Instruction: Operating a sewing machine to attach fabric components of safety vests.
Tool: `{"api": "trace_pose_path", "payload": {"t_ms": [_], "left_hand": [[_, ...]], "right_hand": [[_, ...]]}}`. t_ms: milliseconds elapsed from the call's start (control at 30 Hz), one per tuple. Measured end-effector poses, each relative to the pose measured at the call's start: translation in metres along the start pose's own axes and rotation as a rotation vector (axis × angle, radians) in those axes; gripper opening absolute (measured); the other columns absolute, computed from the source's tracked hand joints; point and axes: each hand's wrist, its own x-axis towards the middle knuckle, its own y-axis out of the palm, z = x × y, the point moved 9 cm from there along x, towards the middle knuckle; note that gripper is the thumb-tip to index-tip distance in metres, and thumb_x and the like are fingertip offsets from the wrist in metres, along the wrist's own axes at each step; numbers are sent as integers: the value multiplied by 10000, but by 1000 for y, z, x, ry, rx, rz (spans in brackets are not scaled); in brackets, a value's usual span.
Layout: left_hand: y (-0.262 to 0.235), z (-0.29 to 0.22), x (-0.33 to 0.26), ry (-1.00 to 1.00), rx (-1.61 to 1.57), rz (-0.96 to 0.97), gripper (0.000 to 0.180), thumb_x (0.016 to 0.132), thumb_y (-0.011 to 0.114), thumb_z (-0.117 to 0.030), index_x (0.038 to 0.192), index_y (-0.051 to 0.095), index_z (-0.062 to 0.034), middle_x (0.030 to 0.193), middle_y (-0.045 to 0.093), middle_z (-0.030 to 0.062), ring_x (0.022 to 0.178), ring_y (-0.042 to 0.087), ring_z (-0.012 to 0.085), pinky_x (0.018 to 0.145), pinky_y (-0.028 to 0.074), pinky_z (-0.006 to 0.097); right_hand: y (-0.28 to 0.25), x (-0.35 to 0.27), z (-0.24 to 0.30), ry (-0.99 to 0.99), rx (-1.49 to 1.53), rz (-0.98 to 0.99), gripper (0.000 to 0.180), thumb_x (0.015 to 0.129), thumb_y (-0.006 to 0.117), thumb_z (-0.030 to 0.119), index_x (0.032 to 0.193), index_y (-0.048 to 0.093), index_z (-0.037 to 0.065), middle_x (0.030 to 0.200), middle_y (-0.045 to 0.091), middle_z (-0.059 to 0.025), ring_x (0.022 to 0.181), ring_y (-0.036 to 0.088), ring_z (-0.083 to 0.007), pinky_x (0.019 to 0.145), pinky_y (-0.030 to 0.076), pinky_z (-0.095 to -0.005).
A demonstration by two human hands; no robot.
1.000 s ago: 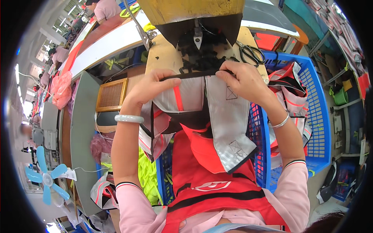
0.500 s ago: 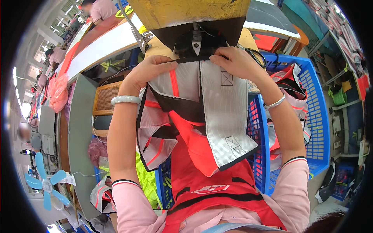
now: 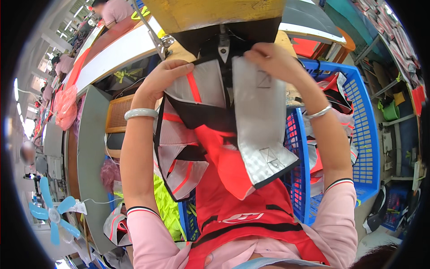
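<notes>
A sewn fabric piece (image 3: 261, 114) in silvery grey, bright red and black hangs between my hands, its lower end over my red apron (image 3: 251, 210). My left hand (image 3: 165, 80) is closed on the top edge of its left grey panel, thumb on top. My right hand (image 3: 275, 62), blurred by motion, pinches the top corner of the right grey panel. A dark gap runs between the two panels. Just beyond it are the pointed metal part (image 3: 223, 50) and the yellow head (image 3: 224, 15) of a machine.
On my right stands a blue plastic basket (image 3: 366, 179) with more such pieces (image 3: 336, 96) in it. Yellow-green fabric (image 3: 168, 210) lies to the left of my apron. A blue fan (image 3: 54, 214) and a grey panel (image 3: 92, 175) are further left.
My hands have moved apart a little, the right one upward. The top edges of the two grey panels, side by side before, have parted. The machine has not visibly moved.
</notes>
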Motion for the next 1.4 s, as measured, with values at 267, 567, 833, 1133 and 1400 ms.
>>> {"api": "trace_pose_path", "payload": {"t_ms": [267, 567, 833, 1133, 1400], "left_hand": [[-18, 73, -80, -87, -49, -210, 474, 840, 679, -264, 1197, 602, 38, 1088, 635, 84, 1048, 552, 145, 888, 440, 248], [39, 84, -129, -145, -127, 154, 372, 906, 633, -198, 1229, 604, -14, 909, 648, -41, 748, 552, 8, 643, 441, 171], [152, 72, -152, -79, 142, 533, 368, 896, 658, -213, 1187, 615, 8, 920, 642, -5, 790, 544, 49, 651, 442, 201], [135, 103, -157, 253, 753, 606, 410, 709, 774, -286, 1035, 681, -55, 911, 685, 85, 889, 643, 244, 824, 476, 349], [128, 97, -199, 243, 1415, 166, 409, 758, 641, -133, 1165, 613, -106, 840, 628, 111, 708, 643, 322, 619, 507, 424]], "right_hand": [[-33, -135, -57, 45, 151, 116, 204, 923, 553, 182, 829, 539, 1, 705, 461, -1, 663, 437, -93, 585, 364, -275], [-117, -341, -189, 473, 220, -458, 286, 987, 518, 178, 1193, 569, -13, 1018, 625, -69, 889, 602, -126, 780, 464, -267], [72, -202, 105, -558, -101, -30, 743, 656, 792, 165, 1328, 495, 55, 1358, 483, -132, 1148, 538, -331, 1003, 409, -397], [141, -218, 67, -415, -117, 129, 271, 741, 744, 306, 819, 602, 89, 691, 594, -58, 649, 620, -255, 546, 465, -363], [139, -213, 60, -303, -150, 361, 261, 793, 699, 304, 804, 560, 83, 712, 603, -77, 677, 624, -305, 560, 471, -410]]}}
